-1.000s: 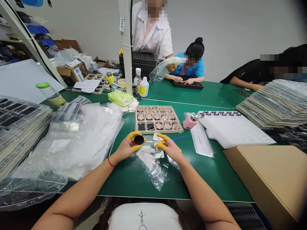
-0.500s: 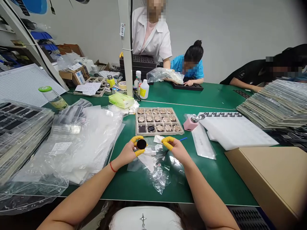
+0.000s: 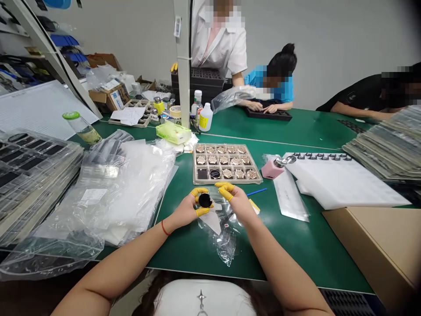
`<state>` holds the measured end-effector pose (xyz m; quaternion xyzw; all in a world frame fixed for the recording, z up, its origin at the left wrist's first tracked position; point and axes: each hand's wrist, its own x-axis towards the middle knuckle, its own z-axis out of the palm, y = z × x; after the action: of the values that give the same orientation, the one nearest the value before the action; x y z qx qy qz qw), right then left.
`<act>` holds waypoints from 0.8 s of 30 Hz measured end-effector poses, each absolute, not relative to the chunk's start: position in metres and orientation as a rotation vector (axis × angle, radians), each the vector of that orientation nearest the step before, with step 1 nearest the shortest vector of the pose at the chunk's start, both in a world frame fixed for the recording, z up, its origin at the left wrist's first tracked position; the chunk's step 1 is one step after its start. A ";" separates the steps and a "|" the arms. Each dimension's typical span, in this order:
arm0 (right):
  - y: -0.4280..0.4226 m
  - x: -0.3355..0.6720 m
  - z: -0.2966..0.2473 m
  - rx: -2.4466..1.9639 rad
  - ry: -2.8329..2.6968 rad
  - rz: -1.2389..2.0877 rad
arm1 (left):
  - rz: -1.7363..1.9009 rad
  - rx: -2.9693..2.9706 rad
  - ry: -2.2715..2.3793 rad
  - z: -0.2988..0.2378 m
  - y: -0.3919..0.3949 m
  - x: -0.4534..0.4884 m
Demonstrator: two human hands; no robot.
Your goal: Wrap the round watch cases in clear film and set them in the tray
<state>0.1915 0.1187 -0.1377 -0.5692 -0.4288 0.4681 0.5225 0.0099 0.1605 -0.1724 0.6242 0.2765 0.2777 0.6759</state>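
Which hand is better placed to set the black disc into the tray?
The left hand, probably: its yellow-covered fingers grip the black disc, while the right hand seems empty.

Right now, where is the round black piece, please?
In the head view, the round black piece is pinched in the left hand, just below the compartment tray, with the right hand beside it.

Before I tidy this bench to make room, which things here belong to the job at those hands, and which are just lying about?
Part of the job:
left hand holding a black round disc
right hand beside it
clear plastic bag beneath them
tray of rose-gold round pieces

Just lying about:
pink pump bottle
cardboard box
green-lidded glass jar
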 end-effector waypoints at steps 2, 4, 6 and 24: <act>0.118 0.195 -0.140 -1.371 -1.012 1.110 | 0.643 1.427 0.636 -0.171 0.160 0.011; 0.117 0.196 -0.142 -1.375 -1.036 1.131 | 0.647 1.450 0.652 -0.169 0.159 0.012; 0.115 0.194 -0.145 -1.374 -1.073 1.173 | 0.631 1.465 0.656 -0.168 0.158 0.012; 0.110 0.178 -0.150 -1.473 -1.236 1.128 | 0.581 1.461 0.605 -0.170 0.158 0.011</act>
<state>0.1783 0.1097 -0.1499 -0.5932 -0.4977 0.4542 0.4406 0.0113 0.1576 -0.1695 0.6470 0.2680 0.2576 0.6658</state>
